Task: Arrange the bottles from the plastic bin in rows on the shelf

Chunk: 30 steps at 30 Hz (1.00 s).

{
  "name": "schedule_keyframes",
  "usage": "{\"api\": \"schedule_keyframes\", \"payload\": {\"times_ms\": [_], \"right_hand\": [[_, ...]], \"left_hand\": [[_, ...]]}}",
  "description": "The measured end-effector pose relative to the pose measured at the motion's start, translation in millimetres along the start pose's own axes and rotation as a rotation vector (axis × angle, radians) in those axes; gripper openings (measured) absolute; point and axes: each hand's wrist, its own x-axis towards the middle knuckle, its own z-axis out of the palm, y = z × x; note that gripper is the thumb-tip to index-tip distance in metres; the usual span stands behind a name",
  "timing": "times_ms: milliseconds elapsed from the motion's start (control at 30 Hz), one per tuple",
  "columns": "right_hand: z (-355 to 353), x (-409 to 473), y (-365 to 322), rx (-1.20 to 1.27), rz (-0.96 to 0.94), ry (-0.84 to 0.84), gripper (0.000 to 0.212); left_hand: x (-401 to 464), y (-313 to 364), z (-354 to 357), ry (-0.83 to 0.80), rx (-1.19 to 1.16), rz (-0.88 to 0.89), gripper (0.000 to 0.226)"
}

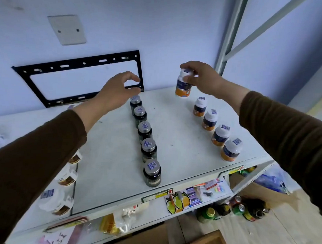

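On the white shelf top (110, 145) a row of several dark bottles with silver caps (147, 146) runs from front to back in the middle. A second row of several white-capped orange-and-blue bottles (220, 135) runs along the right side. My right hand (204, 78) grips one more white-and-orange bottle (183, 84) by its cap, held in the air behind the far end of that row. My left hand (117, 88) hovers just above the rearmost dark bottle (135, 103), fingers loosely curled and holding nothing.
Under my left arm stand white bottles with brown labels (66, 180) at the shelf's left. A black metal bracket (78, 79) hangs on the wall behind. Lower shelves hold packets, stickers (184, 197) and drink bottles (232, 208). A metal upright (228, 32) rises at right.
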Motion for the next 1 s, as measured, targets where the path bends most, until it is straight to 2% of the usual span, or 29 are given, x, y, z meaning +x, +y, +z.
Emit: {"api": "schedule_keyframes", "payload": {"times_ms": [167,533,867,1000], "right_hand": [[1,20,36,-0.109,0.065,-0.019,0.034],[29,64,106,-0.235,0.183,-0.225,0.037],[32,69,128,-0.234,0.225,-0.262,0.040],[29,66,123,-0.233,0.203,-0.259,0.048]], "left_hand": [[13,8,29,-0.056,-0.015,-0.008,0.025],[33,13,74,-0.084,0.008,-0.095,0.024],[42,19,84,-0.085,0.030,-0.103,0.024],[39,25,84,-0.079,0.028,-0.124,0.024]]}}
